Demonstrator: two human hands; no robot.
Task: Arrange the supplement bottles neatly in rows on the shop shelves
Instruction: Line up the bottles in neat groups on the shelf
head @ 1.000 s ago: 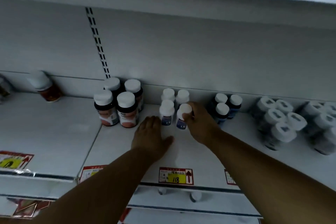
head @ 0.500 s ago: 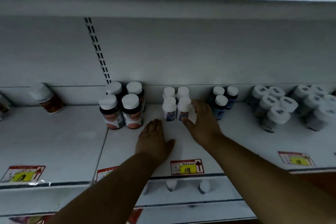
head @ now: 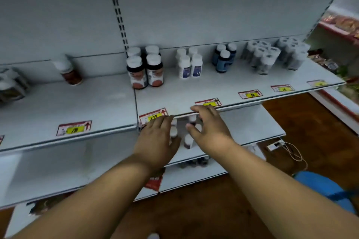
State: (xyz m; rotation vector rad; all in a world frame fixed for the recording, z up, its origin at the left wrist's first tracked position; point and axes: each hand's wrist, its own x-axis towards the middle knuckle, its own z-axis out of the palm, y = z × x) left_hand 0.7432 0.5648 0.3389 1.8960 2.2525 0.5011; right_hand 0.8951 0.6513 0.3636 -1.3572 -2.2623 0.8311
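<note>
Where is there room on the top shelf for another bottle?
Bare shelf lies between the lone red bottle and the four dark bottles, and along the front by the price tags. The right end, by the clear-wrapped bottles, is crowded.

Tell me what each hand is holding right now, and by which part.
Nothing is clearly held. Left hand and right hand reach, fingers loosely spread, among the small white-capped bottles on the lower shelf.

The red-and-yellow price tags (head: 74, 128) along the shelf edge (head: 116, 129) are too blurred to read.
</note>
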